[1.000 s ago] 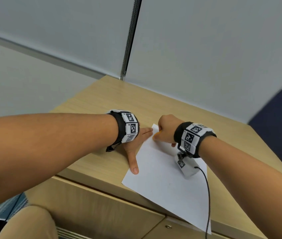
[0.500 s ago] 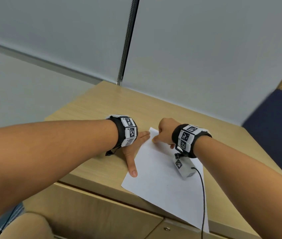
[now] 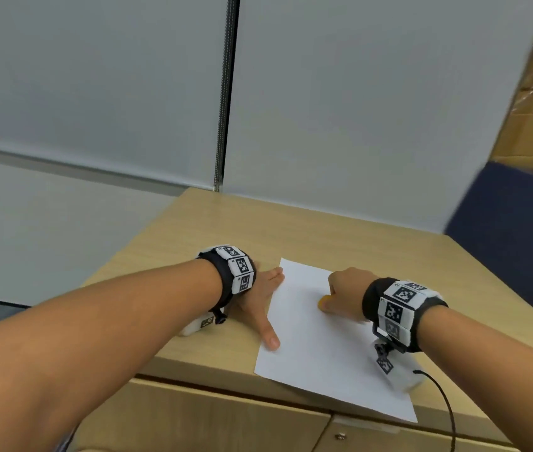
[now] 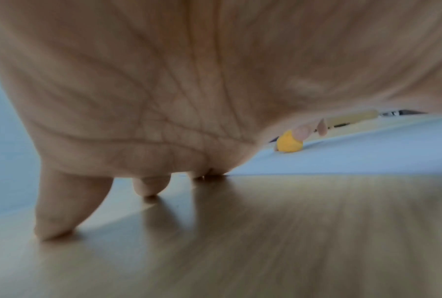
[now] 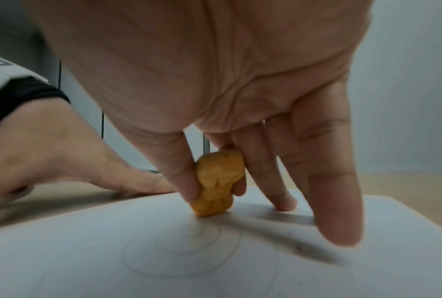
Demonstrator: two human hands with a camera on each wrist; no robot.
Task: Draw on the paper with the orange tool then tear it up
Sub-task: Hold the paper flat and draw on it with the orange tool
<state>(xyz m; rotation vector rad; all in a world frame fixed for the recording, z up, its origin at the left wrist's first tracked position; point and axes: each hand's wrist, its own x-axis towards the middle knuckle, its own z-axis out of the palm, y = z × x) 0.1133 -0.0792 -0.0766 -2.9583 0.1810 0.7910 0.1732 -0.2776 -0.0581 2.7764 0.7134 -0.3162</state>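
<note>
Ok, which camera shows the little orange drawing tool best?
Right wrist view: the small lumpy orange tool sits close, pinched by fingers of the right hand on white paper. Head view shows an orange sliver; left wrist, a distant blob.

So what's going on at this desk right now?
A person is drawing on a white sheet of paper that lies on a wooden desk. The right hand pinches a small orange tool, its lower end on the sheet, where faint curved lines show. The left hand lies flat at the paper's left edge. The sheet is whole, not yet torn.
</note>
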